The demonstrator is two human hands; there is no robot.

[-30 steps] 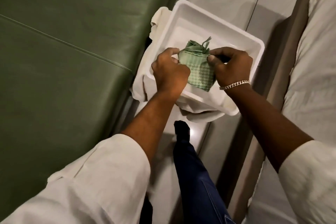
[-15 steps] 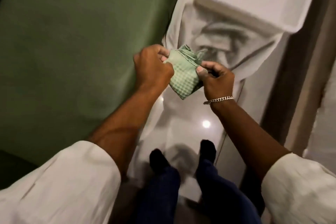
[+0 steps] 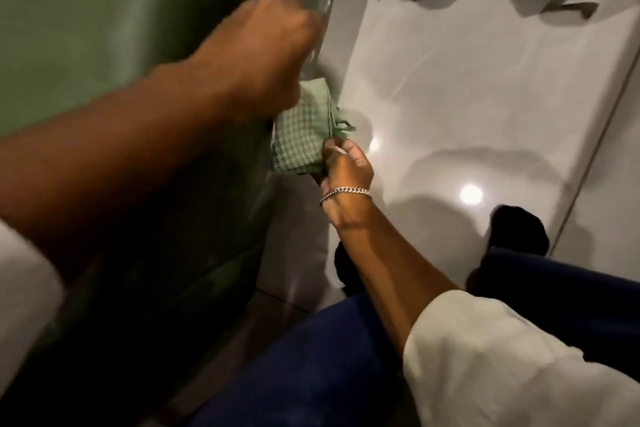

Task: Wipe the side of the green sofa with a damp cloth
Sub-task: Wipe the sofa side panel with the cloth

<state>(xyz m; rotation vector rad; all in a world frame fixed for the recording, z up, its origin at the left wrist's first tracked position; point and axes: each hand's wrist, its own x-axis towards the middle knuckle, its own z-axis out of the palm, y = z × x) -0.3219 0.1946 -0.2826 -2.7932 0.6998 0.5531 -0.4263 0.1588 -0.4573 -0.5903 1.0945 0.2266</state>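
While both hands, left hand (image 3: pixel 266 55) and right hand (image 3: pixel 346 166), grip the folded cloth (image 3: pixel 301 135) against the green sofa (image 3: pixel 104 28) side, wiping is starting; next, press and stroke along it.

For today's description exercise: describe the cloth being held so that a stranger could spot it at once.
Find the big green sofa on the left. At its side, above the pale floor, the left hand and right hand hold a small folded cloth, the only green-and-white checked thing.

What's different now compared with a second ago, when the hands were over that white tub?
Both hands carried the green cloth away from the tub and down to the sofa's side. The left hand and right hand still grip it together, still folded.
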